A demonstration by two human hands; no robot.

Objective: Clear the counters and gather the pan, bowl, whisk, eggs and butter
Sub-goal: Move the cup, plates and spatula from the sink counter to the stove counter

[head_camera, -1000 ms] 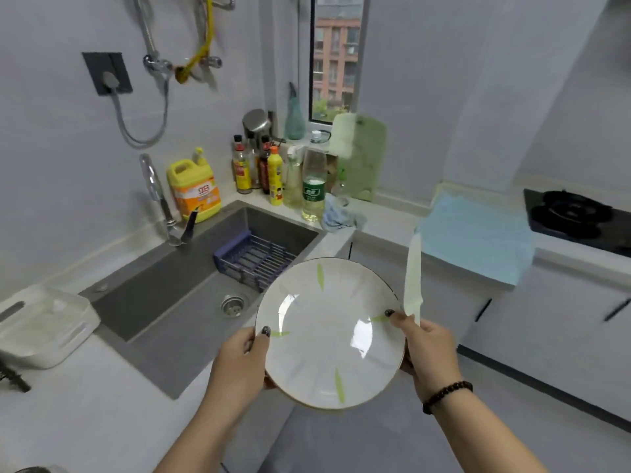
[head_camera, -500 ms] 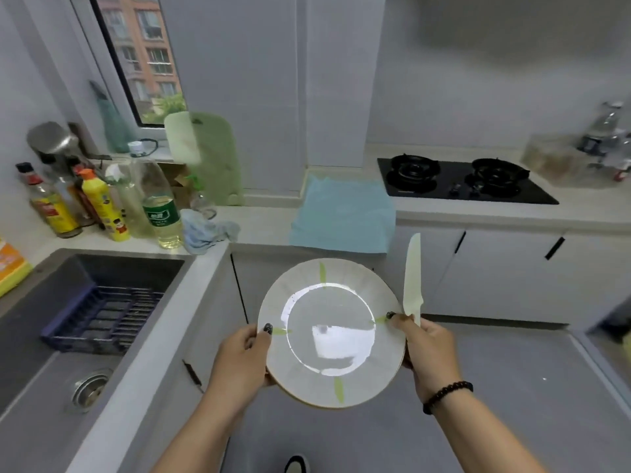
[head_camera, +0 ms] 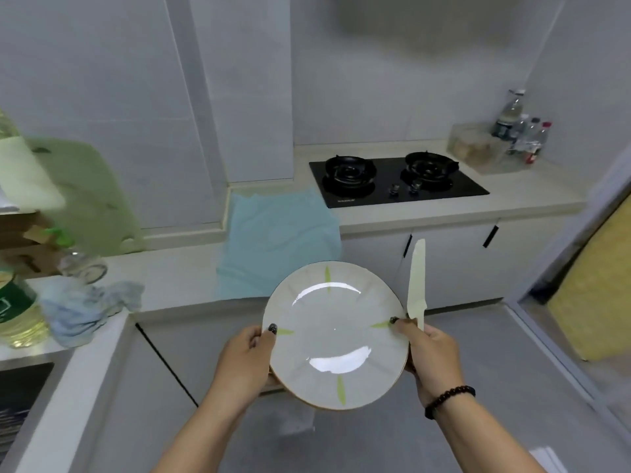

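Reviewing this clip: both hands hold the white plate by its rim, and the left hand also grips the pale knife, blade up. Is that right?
Not quite. The head view shows the pale knife gripped in the right hand, not the left hand. The rest holds: both hands hold the white plate by its rim, and the knife's blade points up.

No text can be read for certain. A small pale mark is printed at the front left corner of the black hob (head_camera: pixel 397 180), too small to be made out. A green label with white markings is carried by the bottle (head_camera: pixel 17 312) at the left edge of the worktop (head_camera: pixel 177 278), but it is blurred and cut off.
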